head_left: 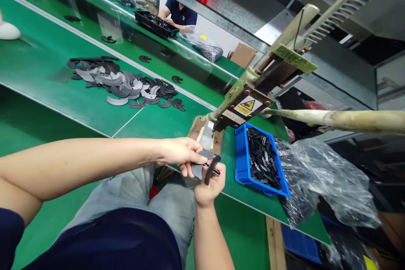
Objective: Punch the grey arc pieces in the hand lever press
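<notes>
Fingers point(193, 157) of the left hand point(177, 152) are pinched shut on a grey crescent piece point(207, 154), with the forearm reaching in from the left. The right hand point(209, 187), wrist upright, grips a dark curved piece point(211, 170), its long axis near vertical. Both pieces are held just off the workbench's point(158, 122) near edge, below the press point(247, 105) and near the blue bin point(241, 164).
</notes>
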`<state>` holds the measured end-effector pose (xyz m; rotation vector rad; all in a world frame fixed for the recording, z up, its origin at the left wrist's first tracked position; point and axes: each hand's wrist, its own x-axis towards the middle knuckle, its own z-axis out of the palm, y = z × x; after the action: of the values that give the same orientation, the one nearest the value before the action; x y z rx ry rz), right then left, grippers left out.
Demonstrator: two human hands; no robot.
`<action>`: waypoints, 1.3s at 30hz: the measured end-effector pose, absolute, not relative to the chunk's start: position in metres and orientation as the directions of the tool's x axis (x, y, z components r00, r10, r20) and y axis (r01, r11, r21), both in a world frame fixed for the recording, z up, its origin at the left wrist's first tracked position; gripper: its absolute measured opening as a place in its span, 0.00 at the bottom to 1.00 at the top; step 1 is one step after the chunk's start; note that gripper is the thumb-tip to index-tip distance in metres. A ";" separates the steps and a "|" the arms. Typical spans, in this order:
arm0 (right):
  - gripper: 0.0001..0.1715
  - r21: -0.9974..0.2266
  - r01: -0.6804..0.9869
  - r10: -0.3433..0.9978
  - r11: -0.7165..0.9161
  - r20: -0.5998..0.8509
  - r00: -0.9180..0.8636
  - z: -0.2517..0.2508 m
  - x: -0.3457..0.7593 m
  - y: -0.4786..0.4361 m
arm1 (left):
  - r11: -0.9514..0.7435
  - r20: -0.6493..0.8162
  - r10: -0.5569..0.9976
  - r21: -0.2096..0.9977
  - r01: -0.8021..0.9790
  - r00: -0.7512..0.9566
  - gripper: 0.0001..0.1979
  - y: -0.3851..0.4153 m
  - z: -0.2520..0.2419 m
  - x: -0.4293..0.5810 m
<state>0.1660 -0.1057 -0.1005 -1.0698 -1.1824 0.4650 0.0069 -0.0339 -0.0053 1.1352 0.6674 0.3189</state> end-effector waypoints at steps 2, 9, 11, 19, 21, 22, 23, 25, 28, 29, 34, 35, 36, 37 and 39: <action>0.10 -0.862 0.239 0.784 0.447 0.506 0.360 -0.100 0.170 -0.105 | 0.317 -0.297 0.595 0.941 0.121 0.747 0.27 -0.033 -0.002 0.010; 0.11 -0.840 0.296 0.763 0.456 0.540 0.356 -0.097 0.183 -0.106 | 0.135 -0.189 0.690 0.982 0.132 0.698 0.21 -0.047 0.011 0.018; 0.10 -0.828 0.301 0.759 0.473 0.557 0.337 -0.097 0.185 -0.108 | 0.180 -0.201 0.658 0.978 0.107 0.726 0.21 -0.046 0.010 0.016; 0.06 -0.809 0.339 0.783 0.481 0.570 0.249 -0.096 0.187 -0.107 | 0.282 -0.289 0.581 0.948 0.145 0.761 0.22 -0.034 0.004 0.010; 0.06 -0.802 0.368 0.796 0.470 0.566 0.217 -0.097 0.190 -0.108 | 0.194 -0.250 0.630 0.967 0.163 0.735 0.20 -0.036 0.008 0.008; 0.07 -0.796 0.385 0.800 0.467 0.566 0.200 -0.098 0.192 -0.108 | 0.163 -0.239 0.643 0.971 0.175 0.728 0.19 -0.038 0.010 0.006; 0.08 -0.788 0.402 0.803 0.466 0.568 0.183 -0.099 0.193 -0.109 | 0.141 -0.235 0.648 0.972 0.190 0.724 0.18 -0.039 0.012 0.005; 0.09 -0.768 0.436 0.803 0.469 0.576 0.152 -0.102 0.197 -0.111 | 0.094 -0.239 0.659 0.967 0.237 0.713 0.16 -0.042 0.018 0.002; 0.08 -0.726 0.487 0.792 0.486 0.601 0.106 -0.106 0.201 -0.112 | -0.063 -0.176 0.722 0.946 0.317 0.669 0.11 -0.045 0.028 -0.003; 0.09 -0.709 0.504 0.785 0.493 0.612 0.092 -0.107 0.202 -0.112 | -0.136 -0.133 0.744 0.929 0.343 0.655 0.10 -0.046 0.031 -0.004; 0.07 -0.633 0.554 0.734 0.541 0.677 0.056 -0.107 0.203 -0.113 | -0.313 -0.026 0.772 0.853 0.416 0.635 0.09 -0.048 0.038 -0.004; 0.07 -0.627 0.552 0.724 0.550 0.687 0.060 -0.106 0.202 -0.114 | -0.263 -0.069 0.756 0.879 0.399 0.651 0.09 -0.047 0.038 -0.004; 0.07 -0.627 0.547 0.717 0.555 0.694 0.069 -0.105 0.199 -0.115 | -0.182 -0.128 0.719 0.913 0.364 0.683 0.10 -0.045 0.036 -0.003; 0.06 -0.631 0.542 0.711 0.555 0.698 0.084 -0.104 0.196 -0.116 | -0.077 -0.192 0.659 0.944 0.319 0.728 0.11 -0.042 0.034 -0.003; 0.05 -0.649 0.531 0.707 0.546 0.697 0.125 -0.100 0.189 -0.116 | 0.132 -0.260 0.522 0.966 0.224 0.813 0.15 -0.036 0.029 -0.002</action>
<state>0.1895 -0.1162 -0.1002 -1.0982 -1.5336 0.1759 -0.0025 -0.0357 0.0293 1.4509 0.6399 0.2386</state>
